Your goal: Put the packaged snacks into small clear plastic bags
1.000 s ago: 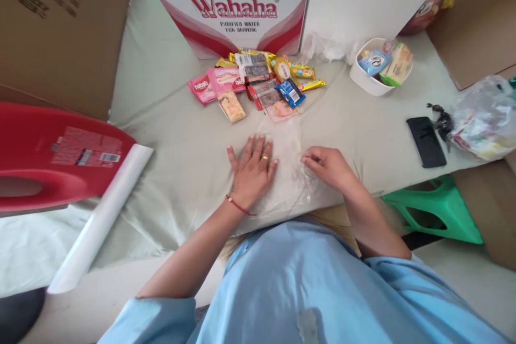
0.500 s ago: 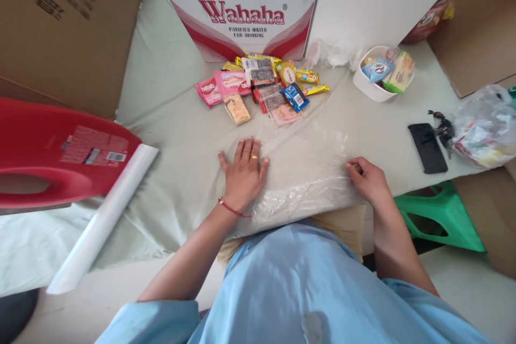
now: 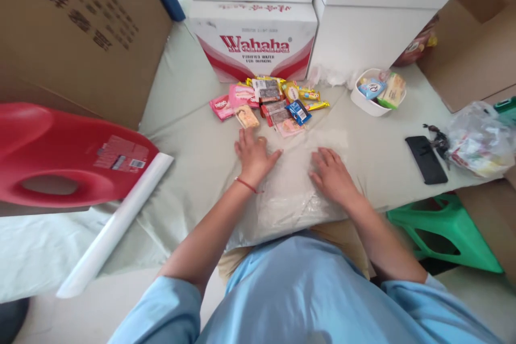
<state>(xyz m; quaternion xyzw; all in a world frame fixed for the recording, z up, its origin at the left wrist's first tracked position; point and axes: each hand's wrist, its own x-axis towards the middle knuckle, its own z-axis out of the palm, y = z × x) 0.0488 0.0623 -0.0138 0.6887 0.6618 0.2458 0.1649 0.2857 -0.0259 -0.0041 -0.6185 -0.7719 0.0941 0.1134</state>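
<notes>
Head view: smoothing out the clear plastic sheet (image 3: pixel 282 204), by the look of it

On my feed, the sheet lies on the cloth-covered table (image 3: pixel 193 166), right in front of the blue shirt (image 3: pixel 282 290), creased and shiny along its near side. The left hand (image 3: pixel 253 161) is palm down, fingers spread and thumb pointing inward, at the sheet's left side. The right hand (image 3: pixel 334 178) is palm down too, fingers loosely bent, at its right side. I see neither hand gripping anything; how hard they press, or whether the right palm quite touches, I cannot tell.

I judge the step in hand to be spreading and flattening the sheet. From my end, the next move calls for light, even contact, since film this thin would likely wrinkle under a drag. It also calls for care on the left: those fingertips sit just beside a beige snack packet (image 3: pixel 246 116), at the near edge of the pile of wrapped snacks (image 3: pixel 278 112). The white roll (image 3: pixel 116 227) lies well apart, to the left.
</notes>
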